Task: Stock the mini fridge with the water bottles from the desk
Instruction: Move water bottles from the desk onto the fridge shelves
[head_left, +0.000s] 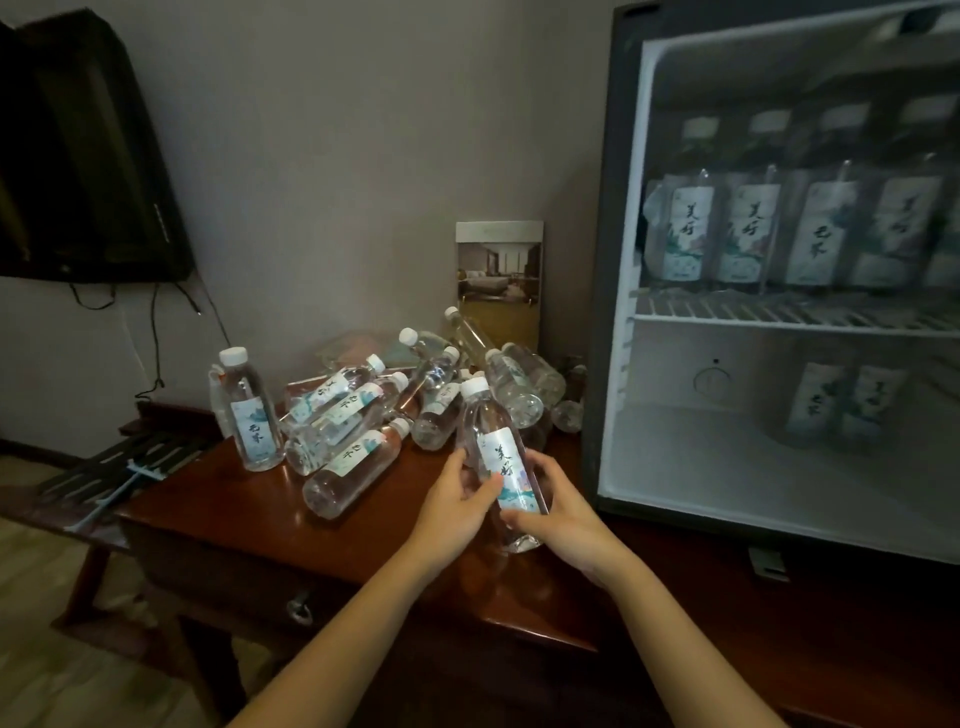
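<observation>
Closest to the lens, two bare forearms rising from the bottom edge, left hand (457, 501) and right hand (563, 517) both clamped on one held bottle (496, 452). Left thumb laid across the label, left fingers hidden behind the plastic. Right fingers curled round the lower body, base poking out below the palm. Tilted, white cap up and to the left, above the right end of the desk (218, 501), just left of the fridge opening. Label legible: 美好 in black brush strokes over a blue-green landscape print.

Far left, a dark wall-mounted screen (88, 156), cut off by the frame edge, with cables (156, 332) dangling beneath. Below it a slatted rack (122, 460), partly out of view. On the desk, one upright bottle (252, 410) with white cap and two brush characters, too soft to read with certainty. Beside it a pile of bottles (353, 415) lying on their sides, overlapping, count impossible to tell. Same label style, writing mostly turned away or blurred. Behind the pile, propped against the wall, a card (500, 270) showing a bedroom photo, lower part hidden by bottles.

At right, the mini fridge (613, 260), front open, right side cut off. On the wire shelf (779, 313) a shelf row (753, 234) of upright bottles, smeared by blur; 美好 readable on the two leftmost, the rest unclear. On the floor of the lower compartment, a lower pair (847, 405) of bottles, labels unreadable.
</observation>
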